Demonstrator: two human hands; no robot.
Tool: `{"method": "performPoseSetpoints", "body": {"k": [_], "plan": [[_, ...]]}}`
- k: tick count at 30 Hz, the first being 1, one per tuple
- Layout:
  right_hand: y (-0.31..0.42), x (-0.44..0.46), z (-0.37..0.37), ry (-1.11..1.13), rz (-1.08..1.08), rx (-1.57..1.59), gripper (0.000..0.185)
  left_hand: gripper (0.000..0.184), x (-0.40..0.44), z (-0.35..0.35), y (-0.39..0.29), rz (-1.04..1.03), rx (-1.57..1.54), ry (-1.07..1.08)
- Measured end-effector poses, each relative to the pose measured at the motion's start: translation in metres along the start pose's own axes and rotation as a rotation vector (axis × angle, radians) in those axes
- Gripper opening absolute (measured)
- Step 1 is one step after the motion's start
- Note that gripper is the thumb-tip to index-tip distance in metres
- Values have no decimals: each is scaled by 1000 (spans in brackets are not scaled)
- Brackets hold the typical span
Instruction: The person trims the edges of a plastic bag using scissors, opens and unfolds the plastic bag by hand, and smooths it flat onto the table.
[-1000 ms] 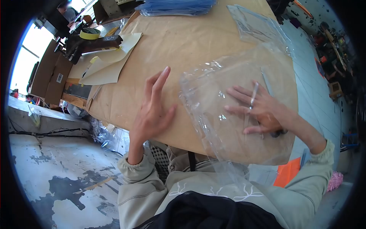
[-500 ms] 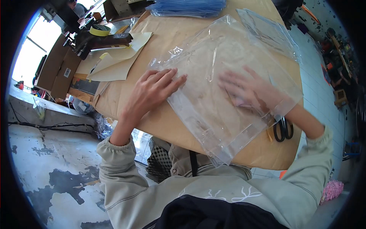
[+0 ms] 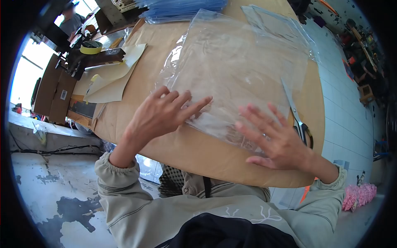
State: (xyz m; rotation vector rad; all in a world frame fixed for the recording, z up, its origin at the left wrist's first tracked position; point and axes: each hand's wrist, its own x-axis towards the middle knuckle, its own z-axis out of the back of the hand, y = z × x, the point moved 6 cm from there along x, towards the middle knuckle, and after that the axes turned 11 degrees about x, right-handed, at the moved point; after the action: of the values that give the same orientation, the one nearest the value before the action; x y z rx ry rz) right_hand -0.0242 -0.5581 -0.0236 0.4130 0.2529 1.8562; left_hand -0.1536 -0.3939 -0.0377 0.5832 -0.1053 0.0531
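Note:
A clear plastic bag (image 3: 235, 62) lies spread over the brown paper-covered table (image 3: 206, 153). At its lower left edge is my left hand (image 3: 163, 111), index finger stretched out over the plastic and the other fingers bent; nothing shows in its grasp. My right hand (image 3: 275, 140), slightly blurred, is at the bag's lower right with its fingers spread and nothing held. Whether its fingertips touch the plastic I cannot tell. Just right of the bag lie scissors (image 3: 296, 113) with black handles, blades pointing away from me.
Blue plastic sheets (image 3: 182, 9) are stacked at the far edge. More clear plastic (image 3: 277, 25) lies at the far right. Cream paper (image 3: 118, 78), a tape roll (image 3: 91, 47) and a dark tool (image 3: 99, 58) are at the left. A person (image 3: 71, 20) is at the far left.
The clear bag has turned and moved away from me, now lying flatter. My right hand has come out from beneath the plastic towards me, uncovering the scissors. My left hand has moved onto the bag's edge.

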Motion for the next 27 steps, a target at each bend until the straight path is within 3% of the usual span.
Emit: {"method": "performPoseSetpoints", "body": {"k": [2,4,10,13,16,19,22,25,27], "plan": [[-9,0,-36,162,-46,65,63,49,-6,-4,15,-18,-49,-89],[-8,-3,-38,189,-51,-1,61,48,-13,-8,24,-30,-26,-113],[-10,-4,-36,240,-97,33,59,48,-19,-25,43,-58,-294,5],[-12,-5,-37,255,-108,68,58,54,-21,-40,52,23,-611,25],[-17,-8,-37,262,-97,62,57,67,-21,-50,59,-2,-735,36],[-16,-6,-34,281,-94,63,56,65,-20,-62,75,-31,-1182,27],[-9,2,-19,295,-124,96,54,57,-22,-65,75,128,-1358,-13],[-2,12,-3,330,-111,92,55,41,-25,-61,84,18,-1325,-247],[0,26,3,427,-175,88,58,30,-32,-70,88,164,-1424,-239]]}}
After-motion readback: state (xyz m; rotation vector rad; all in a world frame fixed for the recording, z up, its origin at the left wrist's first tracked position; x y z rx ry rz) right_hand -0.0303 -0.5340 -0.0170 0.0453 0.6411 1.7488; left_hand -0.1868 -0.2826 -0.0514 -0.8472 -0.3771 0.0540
